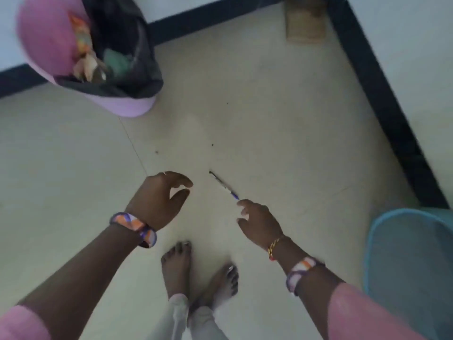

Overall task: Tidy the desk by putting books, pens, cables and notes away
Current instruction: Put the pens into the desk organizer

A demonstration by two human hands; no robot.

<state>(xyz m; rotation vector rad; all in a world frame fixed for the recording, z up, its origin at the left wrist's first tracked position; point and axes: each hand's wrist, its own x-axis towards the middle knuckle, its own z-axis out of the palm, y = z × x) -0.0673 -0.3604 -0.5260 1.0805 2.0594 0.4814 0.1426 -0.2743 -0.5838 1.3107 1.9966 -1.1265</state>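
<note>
Pen [224, 185] lies on the floor [282, 123], its blue end just beyond the right hand [259, 223], fingers spread; left hand [159, 200] loosely curled, empty.

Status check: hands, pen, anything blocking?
Both hands open, empty. Right hand fingertips just short of the blue pen lying on the floor tile; left hand hovering beside. Path clear.

Bare floor [269, 123] lies open around the pen [224, 185] (bin [127, 106] far left, blue chair [404, 253] crowding the right).
</note>
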